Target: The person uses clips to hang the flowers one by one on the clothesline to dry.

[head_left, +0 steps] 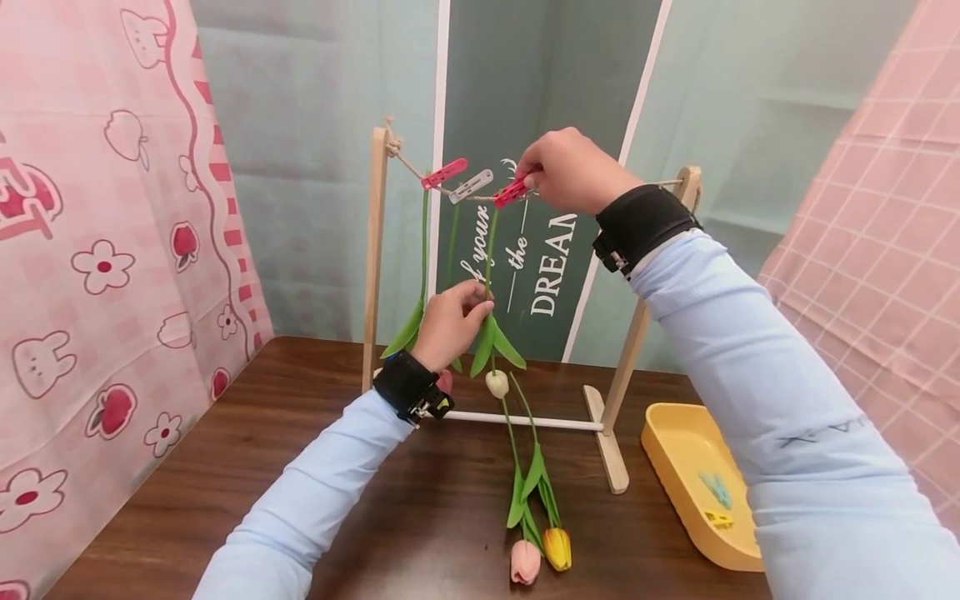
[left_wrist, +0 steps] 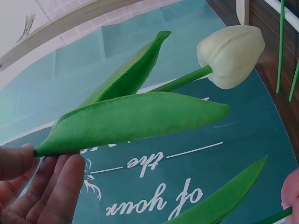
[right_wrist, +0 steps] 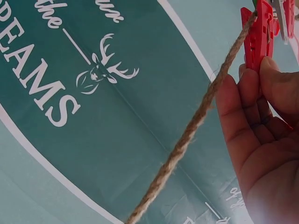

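Observation:
My right hand [head_left: 573,171] pinches a red clothespin [head_left: 512,192] at the rope; the right wrist view shows thumb and fingertips on the clothespin's [right_wrist: 258,37] lower end. Below it, an upside-down white tulip [head_left: 497,384] hangs with its stem top at that clothespin. My left hand [head_left: 452,323] pinches this tulip's stem just above its green leaves [left_wrist: 140,114]. To the left on the rope [right_wrist: 187,135] sit a pink-red clothespin [head_left: 445,173] and a grey one [head_left: 471,186], each with a green stem beneath. A pink bloom [head_left: 445,382] shows partly behind my left wrist.
The rope spans two wooden posts [head_left: 377,250] joined by a white bar [head_left: 525,421]. A pink tulip [head_left: 525,562] and a yellow tulip [head_left: 557,548] lie on the brown table [head_left: 360,533]. At right, a yellow tray [head_left: 675,475] holds blue-green and yellow clothespins [head_left: 717,490], partly hidden by my sleeve.

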{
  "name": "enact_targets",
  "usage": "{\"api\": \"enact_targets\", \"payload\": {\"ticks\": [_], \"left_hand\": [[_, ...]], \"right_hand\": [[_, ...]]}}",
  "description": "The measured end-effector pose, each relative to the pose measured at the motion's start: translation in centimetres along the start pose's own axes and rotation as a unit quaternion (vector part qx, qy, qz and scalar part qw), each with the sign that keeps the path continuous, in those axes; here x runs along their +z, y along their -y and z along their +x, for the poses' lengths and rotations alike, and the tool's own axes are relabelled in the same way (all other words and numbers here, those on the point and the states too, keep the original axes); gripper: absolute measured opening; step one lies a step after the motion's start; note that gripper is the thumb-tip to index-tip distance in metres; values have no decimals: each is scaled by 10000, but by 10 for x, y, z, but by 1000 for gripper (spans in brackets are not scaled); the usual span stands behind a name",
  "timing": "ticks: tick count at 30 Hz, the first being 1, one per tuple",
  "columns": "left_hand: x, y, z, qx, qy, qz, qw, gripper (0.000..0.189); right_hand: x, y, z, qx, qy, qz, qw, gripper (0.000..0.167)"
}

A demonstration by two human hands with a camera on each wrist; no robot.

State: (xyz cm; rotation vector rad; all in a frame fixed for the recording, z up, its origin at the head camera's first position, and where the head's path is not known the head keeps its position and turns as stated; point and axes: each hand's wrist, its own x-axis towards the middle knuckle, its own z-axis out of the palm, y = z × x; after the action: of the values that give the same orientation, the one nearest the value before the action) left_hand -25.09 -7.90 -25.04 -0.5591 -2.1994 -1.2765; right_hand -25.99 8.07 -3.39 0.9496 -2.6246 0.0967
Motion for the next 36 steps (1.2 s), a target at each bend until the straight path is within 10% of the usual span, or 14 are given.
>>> {"api": "enact_targets", "payload": {"ticks": [36], "left_hand": [[-4, 4, 2, 27, 38, 40, 10000, 9]], "right_hand": [[-2, 0, 1, -145, 380, -11, 9992, 33]]}}
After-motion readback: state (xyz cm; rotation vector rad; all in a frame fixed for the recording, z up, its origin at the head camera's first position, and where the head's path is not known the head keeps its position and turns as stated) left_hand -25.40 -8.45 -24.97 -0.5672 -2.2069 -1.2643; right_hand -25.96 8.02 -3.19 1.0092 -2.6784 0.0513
